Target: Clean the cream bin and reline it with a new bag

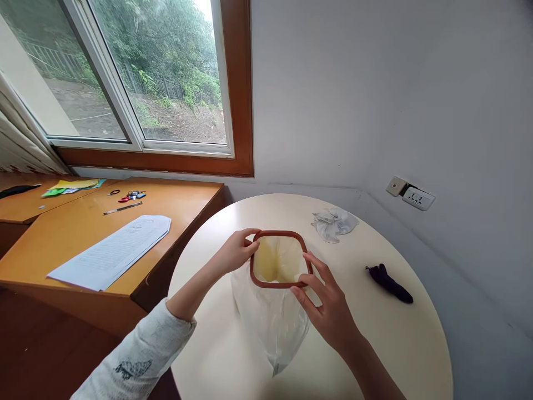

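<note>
A small trash bin with a brown, rounded-square rim (281,234) stands on the round table, its opening facing me. Yellowish inner walls (268,261) show through a thin translucent plastic bag (270,322), which hangs down outside the bin toward me and ends in a point. My left hand (239,250) pinches the rim at its upper left corner, thumb and fingers on either side. At the lower right corner, my right hand (327,303) grips the rim with bent fingers and the thumb below. The bin's outer body is mostly hidden behind the bag.
The round cream table (400,344) also bears a crumpled plastic bag (334,223) at the back and a dark, slim cloth item (389,283) on the right. A wooden desk (183,203) at left holds papers (116,250), a pen (122,208) and keys (133,195). Walls stand behind.
</note>
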`<state>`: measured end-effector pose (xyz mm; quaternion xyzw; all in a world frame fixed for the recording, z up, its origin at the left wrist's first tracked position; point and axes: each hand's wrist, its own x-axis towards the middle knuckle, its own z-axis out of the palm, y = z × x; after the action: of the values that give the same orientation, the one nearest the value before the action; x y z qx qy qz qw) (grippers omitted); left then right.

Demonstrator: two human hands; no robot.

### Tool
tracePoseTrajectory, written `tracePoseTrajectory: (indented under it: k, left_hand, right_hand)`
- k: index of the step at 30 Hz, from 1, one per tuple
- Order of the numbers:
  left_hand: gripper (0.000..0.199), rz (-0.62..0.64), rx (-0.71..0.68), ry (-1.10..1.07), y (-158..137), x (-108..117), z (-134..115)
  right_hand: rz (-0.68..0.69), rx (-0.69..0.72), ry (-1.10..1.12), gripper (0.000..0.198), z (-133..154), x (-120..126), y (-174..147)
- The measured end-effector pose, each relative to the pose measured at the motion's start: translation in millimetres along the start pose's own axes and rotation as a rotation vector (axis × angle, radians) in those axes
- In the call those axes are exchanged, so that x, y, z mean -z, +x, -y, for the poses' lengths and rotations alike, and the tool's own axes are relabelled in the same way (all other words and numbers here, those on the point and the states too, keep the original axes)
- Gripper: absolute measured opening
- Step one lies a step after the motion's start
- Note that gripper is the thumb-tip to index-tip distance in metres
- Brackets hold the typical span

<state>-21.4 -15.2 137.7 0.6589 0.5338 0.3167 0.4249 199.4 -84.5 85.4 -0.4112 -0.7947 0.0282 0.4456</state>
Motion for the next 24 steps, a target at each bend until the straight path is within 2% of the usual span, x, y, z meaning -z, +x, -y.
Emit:
tracePoseTrajectory:
  k: [8,18,24]
  left_hand:
    - [0.047,-0.017,-0.014,0.004,3,0,-3]
    - [0.044,-0.112,-0.023,0.105,7,-5,-10]
    - [0.045,-0.098,-0.035,0.111,6,-5,-4]
  right_hand:
    - [-0.020,0.003,0.000,0.005,-1,0,1]
    - [0.000,-0.010,-0.011,0.005,-1,-1,1]
    - [-0.003,0.004,0.001,0.005,3,3,4]
